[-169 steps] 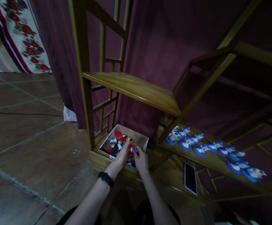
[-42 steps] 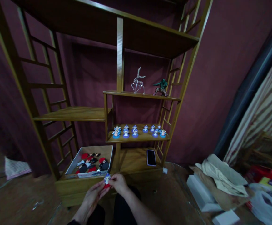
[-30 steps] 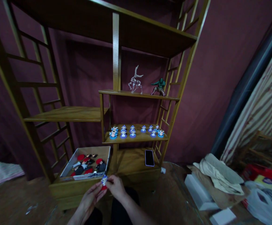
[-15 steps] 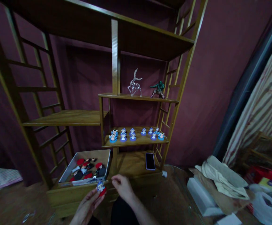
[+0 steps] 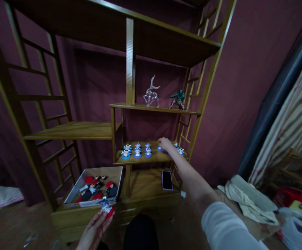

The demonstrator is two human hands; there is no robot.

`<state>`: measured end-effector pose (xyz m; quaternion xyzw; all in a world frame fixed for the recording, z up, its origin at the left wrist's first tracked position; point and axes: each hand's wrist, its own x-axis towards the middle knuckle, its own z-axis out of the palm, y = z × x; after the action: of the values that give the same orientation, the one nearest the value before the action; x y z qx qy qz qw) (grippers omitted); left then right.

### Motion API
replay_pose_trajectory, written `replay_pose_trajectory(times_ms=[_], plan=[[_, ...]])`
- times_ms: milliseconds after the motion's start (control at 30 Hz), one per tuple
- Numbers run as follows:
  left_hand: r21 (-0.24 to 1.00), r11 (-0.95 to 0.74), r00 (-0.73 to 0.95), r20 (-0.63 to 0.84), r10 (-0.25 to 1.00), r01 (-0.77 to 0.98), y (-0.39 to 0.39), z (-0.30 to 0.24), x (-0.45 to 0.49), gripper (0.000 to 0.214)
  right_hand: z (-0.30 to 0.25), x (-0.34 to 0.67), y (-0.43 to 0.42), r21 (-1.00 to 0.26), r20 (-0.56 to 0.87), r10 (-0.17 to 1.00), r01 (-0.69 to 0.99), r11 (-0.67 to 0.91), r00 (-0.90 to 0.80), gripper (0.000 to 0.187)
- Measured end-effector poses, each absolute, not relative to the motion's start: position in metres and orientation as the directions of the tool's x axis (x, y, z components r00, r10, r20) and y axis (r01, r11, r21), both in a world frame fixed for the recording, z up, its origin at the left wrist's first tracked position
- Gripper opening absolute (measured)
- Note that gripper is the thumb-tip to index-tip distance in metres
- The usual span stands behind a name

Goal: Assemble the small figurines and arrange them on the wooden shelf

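Note:
My left hand [image 5: 96, 222] is closed around a small blue-and-white figurine [image 5: 105, 207] with a red base, in front of the box's near edge. My right hand [image 5: 165, 143] reaches onto the middle-right shelf. Its fingers are closed at the top of a small purple-and-white figurine [image 5: 159, 148], covering the head. Left of that hand, several similar figurines [image 5: 137, 153] stand in two rows on blue and purple bases. Others, such as a light blue one [image 5: 181, 152], stand on the right, partly behind my wrist.
A shallow cardboard box [image 5: 74, 185] holds several red and black pieces. A phone [image 5: 167, 180] lies on the lower board. Above stand a clear deer figure [image 5: 151, 93] and a green figure [image 5: 178, 99]. Cloths [image 5: 247, 198] lie at right.
My right hand has moved from beside the left hand up and right to the figurines on the shelf. My left hand, still holding its figurine, has shifted slightly left.

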<state>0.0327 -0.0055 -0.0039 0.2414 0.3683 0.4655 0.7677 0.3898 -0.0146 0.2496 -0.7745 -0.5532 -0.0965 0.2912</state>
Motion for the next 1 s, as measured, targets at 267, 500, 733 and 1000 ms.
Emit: replay_pose_trajectory(times_ms=[267,500,733,1000], plan=[[0.736,0.419,0.257,-0.331,0.908,-0.532,-0.001,-0.009,0.031,0.031,0.257,0.403,0.001,-0.167,0.234,0.920,0.945,-0.280,0.314,0.032],[0.754,0.401,0.225,-0.332,0.916,-0.521,-0.006,0.005,0.031,0.030,0.244,0.405,-0.005,-0.083,0.163,0.960,0.973,-0.217,0.228,0.023],[0.748,0.396,0.218,-0.330,0.918,-0.533,-0.014,0.012,0.034,0.027,0.241,0.406,-0.009,-0.060,0.154,0.970,0.982,-0.181,0.188,0.033],[0.727,0.412,0.223,-0.348,0.911,-0.550,-0.016,0.010,0.032,0.028,0.244,0.404,-0.013,-0.068,0.138,0.976,0.985,-0.158,0.166,0.033]])
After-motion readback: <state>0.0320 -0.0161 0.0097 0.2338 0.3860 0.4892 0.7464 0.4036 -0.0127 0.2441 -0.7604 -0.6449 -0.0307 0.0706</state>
